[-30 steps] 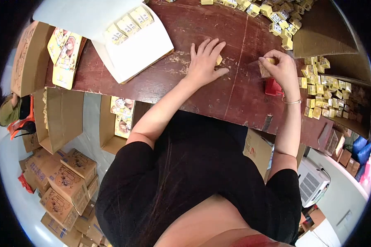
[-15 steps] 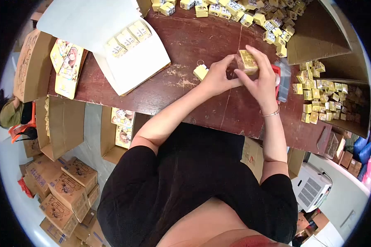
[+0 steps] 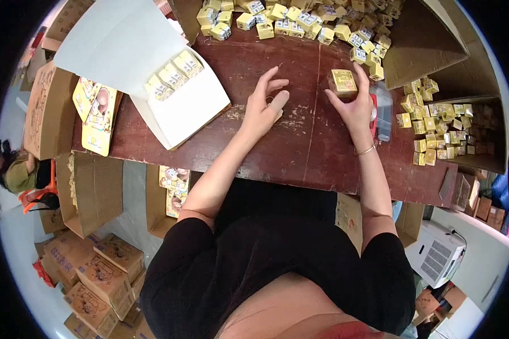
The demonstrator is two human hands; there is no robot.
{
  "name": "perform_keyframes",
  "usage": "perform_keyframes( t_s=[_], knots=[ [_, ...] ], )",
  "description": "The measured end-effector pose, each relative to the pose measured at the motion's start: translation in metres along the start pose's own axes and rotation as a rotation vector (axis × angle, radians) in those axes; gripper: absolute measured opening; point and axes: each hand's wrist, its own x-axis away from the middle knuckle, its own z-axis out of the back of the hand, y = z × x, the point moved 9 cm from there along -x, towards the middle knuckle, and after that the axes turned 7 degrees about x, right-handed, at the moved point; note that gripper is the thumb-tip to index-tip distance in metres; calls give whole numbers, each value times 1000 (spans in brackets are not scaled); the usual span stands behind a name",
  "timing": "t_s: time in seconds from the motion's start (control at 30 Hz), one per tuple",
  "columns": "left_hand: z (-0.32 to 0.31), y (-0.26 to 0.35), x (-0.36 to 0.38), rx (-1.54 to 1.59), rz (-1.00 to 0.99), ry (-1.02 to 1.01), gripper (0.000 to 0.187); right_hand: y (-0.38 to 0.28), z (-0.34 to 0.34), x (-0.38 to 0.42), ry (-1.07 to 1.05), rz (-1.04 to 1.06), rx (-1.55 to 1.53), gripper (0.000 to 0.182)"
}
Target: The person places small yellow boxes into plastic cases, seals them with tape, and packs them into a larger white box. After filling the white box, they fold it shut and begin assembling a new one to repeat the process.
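Observation:
My right hand (image 3: pixel 353 107) has its thumb and fingers around a small clear-sided box with a yellow top (image 3: pixel 343 81), above the dark red table (image 3: pixel 288 152). My left hand (image 3: pixel 263 107) is over the middle of the table with its fingers apart. The small yellow block with a ring, seen there earlier, is mostly hidden beneath that hand. To its left stands an open white box (image 3: pixel 192 116) holding a row of yellow-and-white blocks (image 3: pixel 174 75).
Many yellow blocks (image 3: pixel 307 21) lie at the table's back edge. More small boxes (image 3: pixel 435 124) spill from a carton (image 3: pixel 486 164) at right. A red tape dispenser (image 3: pixel 373 120) is beside my right hand. Yellow printed packages (image 3: pixel 98 121) lie at left.
My left hand has moved left, away from the small box and over the yellow block, and its fingers have spread. My right hand keeps the box. The view has shifted slightly.

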Motion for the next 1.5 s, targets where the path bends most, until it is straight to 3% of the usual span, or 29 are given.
perform_keyframes(
  t_s=[0.07,0.1,0.13,0.2,0.23,0.33,0.47,0.53,0.7,0.77,0.87,1.1,1.5],
  knots=[
    [-10,18,0,-71,13,-56,60,-3,31,7,301,104,-12,90],
    [-13,12,3,3,196,-40,58,1,22,5,250,150,-119,97],
    [-20,11,11,4,222,-51,58,-5,10,4,115,52,-34,101],
    [-36,54,-1,-289,-271,-73,57,7,-5,13,24,-8,-145,104],
    [-46,71,0,-332,-396,-85,57,-4,0,14,94,80,-197,106],
    [-75,86,-1,-326,-497,-167,56,-21,-11,23,45,167,-151,104],
    [-77,74,-10,-280,-440,-157,48,-22,-6,26,61,133,-219,95],
    [-67,77,-6,-269,-435,-61,45,-26,-12,25,-140,130,29,84],
    [-70,80,4,-332,-429,-174,51,-11,-27,35,-318,30,-165,78],
    [-70,86,5,-373,-433,-244,53,-17,-29,39,-390,115,-147,76],
    [-78,86,10,-440,-449,-375,57,-24,-24,37,-420,112,-165,74],
    [-71,94,14,-357,-544,-288,61,-24,-21,34,-436,47,-318,76],
    [-73,88,12,-352,-453,-362,61,-35,-10,35,-415,166,-124,77]
  ],
)
